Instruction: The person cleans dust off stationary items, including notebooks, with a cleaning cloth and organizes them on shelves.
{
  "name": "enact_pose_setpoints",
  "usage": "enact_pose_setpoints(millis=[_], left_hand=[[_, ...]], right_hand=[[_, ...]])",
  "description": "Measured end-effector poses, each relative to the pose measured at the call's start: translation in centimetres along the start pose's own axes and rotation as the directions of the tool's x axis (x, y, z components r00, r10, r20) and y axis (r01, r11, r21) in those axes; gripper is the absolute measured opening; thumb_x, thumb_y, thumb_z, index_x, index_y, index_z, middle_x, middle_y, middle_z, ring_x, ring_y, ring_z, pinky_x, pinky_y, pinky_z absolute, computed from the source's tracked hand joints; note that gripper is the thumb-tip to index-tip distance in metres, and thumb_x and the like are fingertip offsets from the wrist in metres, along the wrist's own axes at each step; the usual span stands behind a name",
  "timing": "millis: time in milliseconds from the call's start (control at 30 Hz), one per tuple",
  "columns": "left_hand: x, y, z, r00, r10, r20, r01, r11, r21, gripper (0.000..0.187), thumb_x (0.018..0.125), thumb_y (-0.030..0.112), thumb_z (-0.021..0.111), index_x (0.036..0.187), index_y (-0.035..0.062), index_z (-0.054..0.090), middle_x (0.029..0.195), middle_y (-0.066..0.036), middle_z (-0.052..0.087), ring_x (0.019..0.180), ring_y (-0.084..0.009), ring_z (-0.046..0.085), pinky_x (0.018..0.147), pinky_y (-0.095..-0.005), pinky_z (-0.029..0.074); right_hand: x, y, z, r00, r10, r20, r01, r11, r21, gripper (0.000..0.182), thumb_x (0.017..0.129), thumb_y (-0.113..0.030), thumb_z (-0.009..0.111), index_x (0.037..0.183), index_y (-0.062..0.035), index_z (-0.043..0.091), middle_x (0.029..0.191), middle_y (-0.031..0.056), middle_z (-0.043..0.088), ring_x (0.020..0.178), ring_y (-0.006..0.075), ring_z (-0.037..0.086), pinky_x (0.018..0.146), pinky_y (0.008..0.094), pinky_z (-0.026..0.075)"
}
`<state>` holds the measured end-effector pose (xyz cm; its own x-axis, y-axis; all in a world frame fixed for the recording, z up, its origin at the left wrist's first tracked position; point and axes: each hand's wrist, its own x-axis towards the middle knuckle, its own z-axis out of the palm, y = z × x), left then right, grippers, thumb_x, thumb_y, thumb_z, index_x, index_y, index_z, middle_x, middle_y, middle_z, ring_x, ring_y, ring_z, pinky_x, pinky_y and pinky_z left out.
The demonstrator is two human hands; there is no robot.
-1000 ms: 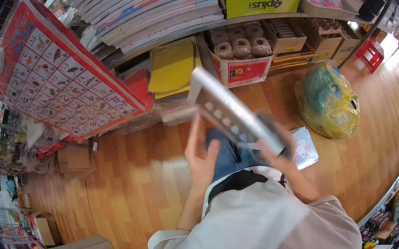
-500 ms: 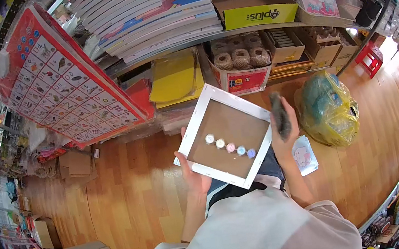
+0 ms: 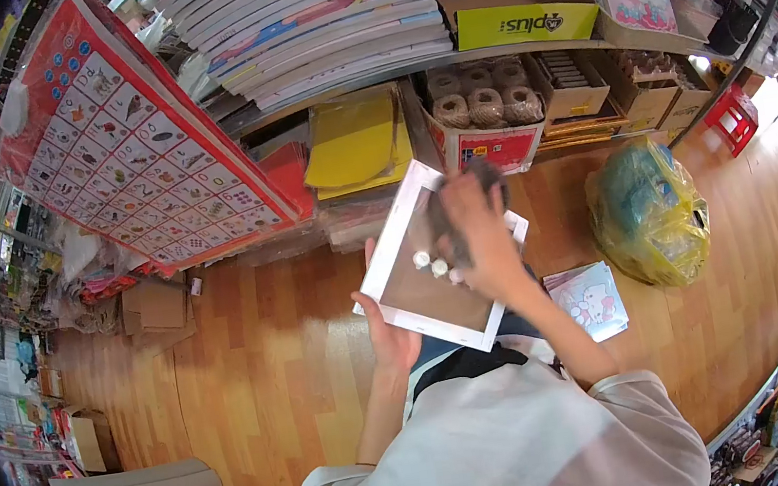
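Finding one: my left hand (image 3: 394,343) is closed on the lower left corner of a square white-rimmed frame with a brown centre panel (image 3: 394,240), thumb on top, other fingers mostly hidden. The frame is held tilted above my lap. My right hand (image 3: 485,242) holds a dark grey, soft-looking wad (image 3: 441,223) over the panel; its fingers curl round it, though blur hides their exact closure.

Risk: the visible support is one corner, so firm pressure on the far side could twist the frame from my thumb. The small round pale caps (image 3: 439,268) might catch the wad and come loose, if only lightly fixed.

Clearances: the frame's top corner points towards the red-fronted carton of twine balls (image 3: 495,148); the gap in depth cannot be judged. To my right, printed cartoon sheets (image 3: 589,305) and a stuffed yellow translucent bag (image 3: 649,214) limit movement. More room shows leftward, over the brown wood-patterned floor (image 3: 279,375).
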<state>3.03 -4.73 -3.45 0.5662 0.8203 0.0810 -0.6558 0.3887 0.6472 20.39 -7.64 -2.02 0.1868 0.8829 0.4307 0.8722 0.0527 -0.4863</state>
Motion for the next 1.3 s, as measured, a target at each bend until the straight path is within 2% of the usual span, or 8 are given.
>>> enact_pose_setpoints(millis=[100,300,467,633,800,967,1167,1300], left_hand=[[0.0,-0.7,0.3,0.999,-0.052,0.003,0.052,0.998,0.037,0.084,0.088,0.065,0.04,0.15,0.0143,0.014,0.152,-0.009,0.023,0.138,-0.0232,0.026,0.114,-0.0407,0.019],[1.7,0.9,-0.1,0.985,0.094,-0.148,-0.084,0.994,0.074,0.075,0.094,0.059,0.036,0.149,0.0117,0.02,0.148,-0.01,0.032,0.132,-0.0255,0.036,0.111,-0.0418,0.027],[0.8,-0.1,-2.2,0.993,-0.046,-0.109,0.042,0.998,-0.044,0.079,0.091,0.062,0.038,0.148,0.0101,0.023,0.145,-0.01,0.036,0.131,-0.0245,0.038,0.11,-0.0419,0.028],[0.2,-1.3,-1.0,0.97,-0.182,-0.159,0.167,0.981,-0.099,0.074,0.093,0.06,0.037,0.148,0.0117,0.023,0.151,-0.007,0.028,0.139,-0.0227,0.026,0.113,-0.041,0.023],[1.2,2.1,-2.2,0.988,0.114,-0.107,-0.123,0.989,-0.085,0.071,0.095,0.056,0.035,0.149,0.0124,0.019,0.148,-0.011,0.032,0.133,-0.0257,0.036,0.112,-0.0418,0.026],[0.8,-0.7,-1.2,0.998,-0.045,-0.044,0.044,0.999,-0.012,0.078,0.092,0.062,0.035,0.15,0.0137,0.018,0.151,-0.006,0.027,0.137,-0.0221,0.028,0.114,-0.0377,0.019],[2.7,-0.5,-2.9,0.997,0.075,-0.027,-0.076,0.996,-0.038,0.065,0.096,0.054,0.036,0.143,0.0105,0.033,0.143,-0.009,0.04,0.131,-0.0236,0.039,0.111,-0.0416,0.029],[4.3,-2.7,0.1,0.95,-0.04,-0.311,0.049,0.999,0.022,0.064,0.094,0.055,0.039,0.142,0.0119,0.034,0.142,-0.008,0.041,0.13,-0.0239,0.039,0.11,-0.0427,0.029]], right_hand=[[1.0,1.0,1.3,0.973,-0.074,-0.217,0.08,0.997,0.018,0.069,0.084,-0.02,0.058,0.144,-0.0025,0.028,0.152,0.0221,0.018,0.141,0.0391,0.015,0.112,0.0567,0.009],[-3.5,-6.3,1.5,0.878,-0.444,0.178,0.369,0.866,0.339,0.076,0.076,-0.018,0.062,0.142,0.003,0.03,0.15,0.0222,0.024,0.14,0.0357,0.022,0.114,0.0482,0.019],[-0.8,0.5,1.1,0.997,-0.077,-0.025,0.074,0.994,-0.082,0.085,0.071,-0.019,0.065,0.144,-0.0015,0.026,0.151,0.023,0.021,0.141,0.0378,0.019,0.111,0.0575,0.014],[0.4,-4.2,4.3,0.904,-0.419,0.081,0.404,0.901,0.157,0.087,0.067,-0.015,0.067,0.142,0.0041,0.027,0.149,0.0249,0.022,0.141,0.0364,0.022,0.113,0.0528,0.015],[-3.0,-3.5,1.9,0.958,-0.168,0.232,0.131,0.977,0.166,0.076,0.074,-0.009,0.06,0.142,0.0022,0.028,0.149,0.0258,0.024,0.136,0.0398,0.028,0.107,0.06,0.022],[-0.8,0.5,2.7,0.993,-0.115,-0.033,0.114,0.993,-0.034,0.08,0.076,-0.016,0.062,0.144,0.0019,0.024,0.149,0.0272,0.019,0.14,0.043,0.015,0.112,0.0581,0.009],[-6.6,-3.2,1.0,0.927,-0.262,0.268,0.231,0.962,0.145,0.077,0.076,-0.024,0.067,0.14,0.0026,0.033,0.147,0.0251,0.027,0.136,0.0405,0.027,0.112,0.0502,0.024],[-10.2,2.3,1.1,0.994,-0.1,0.036,0.102,0.994,-0.045,0.067,0.074,-0.008,0.063,0.135,0.0029,0.039,0.14,0.0246,0.038,0.13,0.0381,0.039,0.108,0.0454,0.033]])
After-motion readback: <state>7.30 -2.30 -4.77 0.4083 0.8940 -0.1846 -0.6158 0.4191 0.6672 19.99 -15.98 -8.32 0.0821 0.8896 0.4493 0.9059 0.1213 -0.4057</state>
